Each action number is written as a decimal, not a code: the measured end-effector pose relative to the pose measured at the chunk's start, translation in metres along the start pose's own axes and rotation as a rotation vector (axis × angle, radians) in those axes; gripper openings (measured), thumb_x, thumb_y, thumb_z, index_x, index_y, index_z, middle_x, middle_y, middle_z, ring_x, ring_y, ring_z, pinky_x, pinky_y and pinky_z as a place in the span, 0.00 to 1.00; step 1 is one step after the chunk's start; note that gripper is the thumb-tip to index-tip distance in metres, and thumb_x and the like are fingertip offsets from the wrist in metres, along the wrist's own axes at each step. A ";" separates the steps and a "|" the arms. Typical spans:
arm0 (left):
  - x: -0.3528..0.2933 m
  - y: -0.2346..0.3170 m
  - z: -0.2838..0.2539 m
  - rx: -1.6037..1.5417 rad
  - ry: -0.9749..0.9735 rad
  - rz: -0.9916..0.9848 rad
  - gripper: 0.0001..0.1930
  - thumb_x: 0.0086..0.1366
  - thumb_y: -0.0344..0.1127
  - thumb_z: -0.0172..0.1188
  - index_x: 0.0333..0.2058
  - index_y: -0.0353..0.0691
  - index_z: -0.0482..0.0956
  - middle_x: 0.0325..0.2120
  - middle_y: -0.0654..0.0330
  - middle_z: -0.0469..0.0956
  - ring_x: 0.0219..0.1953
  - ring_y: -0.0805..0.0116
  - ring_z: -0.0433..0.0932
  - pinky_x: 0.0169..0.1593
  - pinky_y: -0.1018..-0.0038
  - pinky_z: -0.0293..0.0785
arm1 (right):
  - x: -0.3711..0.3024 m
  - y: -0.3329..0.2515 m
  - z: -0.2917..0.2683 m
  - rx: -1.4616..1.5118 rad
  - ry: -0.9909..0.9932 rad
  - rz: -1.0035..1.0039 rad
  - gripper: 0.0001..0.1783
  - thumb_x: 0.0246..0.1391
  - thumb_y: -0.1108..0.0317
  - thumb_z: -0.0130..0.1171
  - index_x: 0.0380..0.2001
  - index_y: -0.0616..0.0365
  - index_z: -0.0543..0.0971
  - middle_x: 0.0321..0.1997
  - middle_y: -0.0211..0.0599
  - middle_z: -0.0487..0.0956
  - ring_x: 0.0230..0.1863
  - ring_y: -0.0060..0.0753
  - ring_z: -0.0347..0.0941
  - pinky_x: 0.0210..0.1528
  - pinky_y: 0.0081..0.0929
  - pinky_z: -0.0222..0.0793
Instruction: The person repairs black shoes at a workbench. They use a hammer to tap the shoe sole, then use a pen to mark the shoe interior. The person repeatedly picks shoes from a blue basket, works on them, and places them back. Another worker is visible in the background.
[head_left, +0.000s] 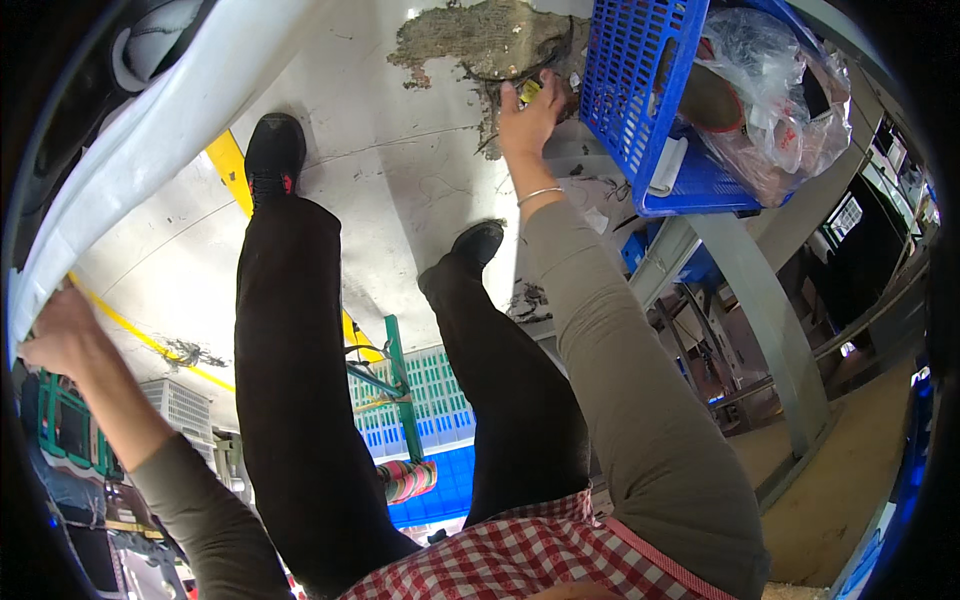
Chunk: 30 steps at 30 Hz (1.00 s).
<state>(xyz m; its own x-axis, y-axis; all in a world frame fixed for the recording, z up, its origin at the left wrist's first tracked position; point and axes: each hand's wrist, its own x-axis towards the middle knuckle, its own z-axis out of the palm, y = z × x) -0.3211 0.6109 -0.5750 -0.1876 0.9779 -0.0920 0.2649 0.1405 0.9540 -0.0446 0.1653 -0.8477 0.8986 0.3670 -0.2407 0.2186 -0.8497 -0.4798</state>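
Observation:
My right hand is stretched down toward the floor, beside the blue basket. Its fingers are closed around a small yellow and dark object, too small to name. At the far left, my left hand is closed at the lower end of a long white curved edge, gripping it. The fingertips of that hand are partly hidden at the picture's rim.
A blue plastic basket on a grey metal frame holds a clear plastic bag and shoes. The pale floor has a worn dark patch and yellow lines. Behind my legs stand a green-legged stool and stacked crates.

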 end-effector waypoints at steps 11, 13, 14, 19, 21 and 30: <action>-0.101 -0.088 -0.015 0.070 -0.667 -0.706 0.22 0.77 0.41 0.53 0.61 0.30 0.71 0.55 0.51 0.77 0.57 0.61 0.77 0.61 0.64 0.73 | -0.089 -0.035 0.010 0.266 -0.525 -0.183 0.27 0.62 0.63 0.62 0.64 0.47 0.74 0.68 0.45 0.73 0.67 0.51 0.67 0.69 0.42 0.63; -0.118 -0.097 -0.009 0.120 -0.844 -0.721 0.20 0.76 0.40 0.56 0.58 0.31 0.74 0.51 0.55 0.79 0.52 0.66 0.79 0.55 0.70 0.77 | -0.131 -0.012 -0.030 0.104 -0.474 -0.404 0.21 0.61 0.65 0.64 0.58 0.47 0.79 0.62 0.41 0.78 0.61 0.48 0.74 0.64 0.42 0.68; -0.128 -0.101 -0.008 0.268 -0.845 -0.746 0.19 0.76 0.41 0.56 0.57 0.32 0.75 0.49 0.57 0.80 0.51 0.68 0.79 0.54 0.71 0.77 | -0.142 0.009 -0.055 0.080 -0.392 -0.331 0.17 0.61 0.64 0.63 0.53 0.48 0.80 0.56 0.41 0.80 0.56 0.48 0.76 0.59 0.43 0.71; -0.178 -0.143 0.014 0.567 -1.209 -0.564 0.12 0.75 0.38 0.56 0.51 0.38 0.80 0.42 0.66 0.80 0.44 0.77 0.77 0.48 0.77 0.74 | -0.140 0.166 -0.177 -0.342 -0.256 0.162 0.08 0.61 0.61 0.62 0.38 0.52 0.81 0.36 0.41 0.83 0.42 0.48 0.80 0.46 0.44 0.77; -0.198 -0.170 0.038 0.729 -1.438 -0.345 0.12 0.73 0.36 0.58 0.50 0.37 0.78 0.39 0.61 0.81 0.40 0.73 0.79 0.45 0.74 0.75 | -0.128 0.227 -0.200 -0.454 -0.348 0.390 0.17 0.60 0.64 0.63 0.52 0.51 0.78 0.50 0.43 0.82 0.50 0.51 0.79 0.48 0.44 0.78; -0.351 -0.226 0.223 0.446 -1.571 1.049 0.18 0.67 0.32 0.56 0.55 0.39 0.75 0.55 0.51 0.75 0.58 0.51 0.74 0.58 0.60 0.74 | -0.116 0.317 -0.135 0.136 0.015 0.978 0.41 0.57 0.69 0.65 0.71 0.56 0.60 0.72 0.52 0.66 0.68 0.53 0.67 0.61 0.45 0.74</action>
<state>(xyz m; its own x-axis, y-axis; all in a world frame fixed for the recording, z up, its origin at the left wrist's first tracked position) -0.1043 0.2700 -0.8218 0.9945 -0.1049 0.0022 -0.0780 -0.7247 0.6846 -0.0277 -0.1975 -0.8576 0.6647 -0.4796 -0.5729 -0.6678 -0.7251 -0.1678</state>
